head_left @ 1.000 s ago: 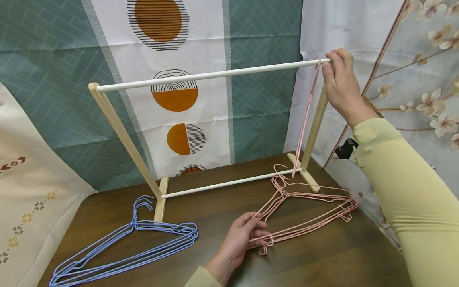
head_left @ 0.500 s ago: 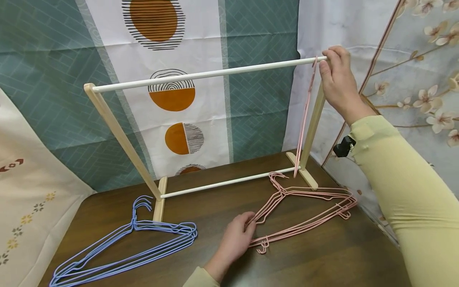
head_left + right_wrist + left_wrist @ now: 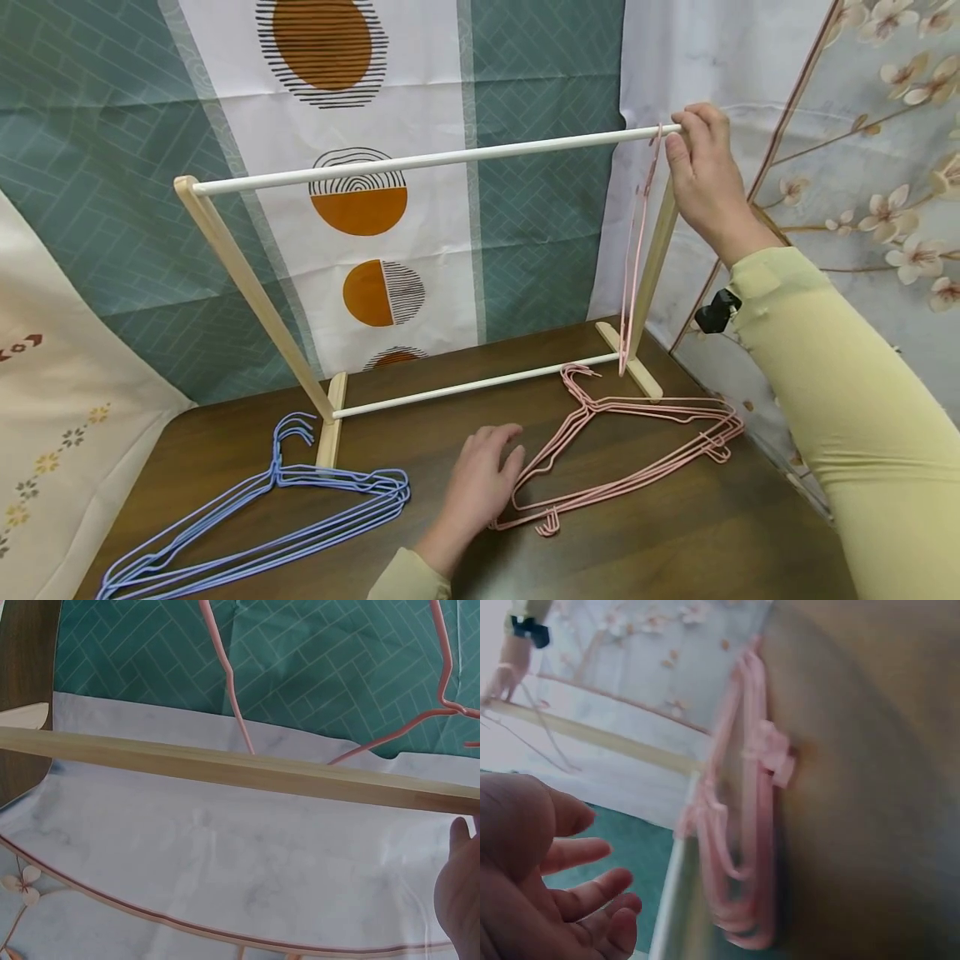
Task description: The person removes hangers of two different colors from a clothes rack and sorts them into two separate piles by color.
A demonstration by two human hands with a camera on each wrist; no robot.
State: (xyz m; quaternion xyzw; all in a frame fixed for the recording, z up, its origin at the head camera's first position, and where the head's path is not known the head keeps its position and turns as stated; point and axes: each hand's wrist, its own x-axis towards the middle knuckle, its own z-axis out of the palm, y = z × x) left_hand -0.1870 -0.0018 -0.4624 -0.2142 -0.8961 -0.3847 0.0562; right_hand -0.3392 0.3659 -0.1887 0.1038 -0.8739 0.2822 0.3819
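A pink hanger (image 3: 641, 250) hangs from the white top rail (image 3: 450, 157) of a wooden rack, near its right end. My right hand (image 3: 705, 175) grips that corner of the rack, fingers over the top and thumb in front; in the right wrist view only part of the hand shows beside the wooden post (image 3: 247, 771). Several pink hangers (image 3: 588, 406) lie stacked flat on the table below, hooks toward the rack. My left hand (image 3: 480, 479) is just left of their near end, fingers loosely bent; the left wrist view shows it holding nothing.
Several blue hangers (image 3: 277, 475) are stacked on the table (image 3: 615, 550) at the left. The rack's lower rail (image 3: 480, 386) runs low along the back, between two wooden feet. Patterned cloths (image 3: 547, 233) hang behind and at both sides.
My left hand has let go of the pink stack and drawn back to the left. The stacked hangers' hooks lie closer together. The hanging hanger has turned slightly. My right hand keeps its grip.
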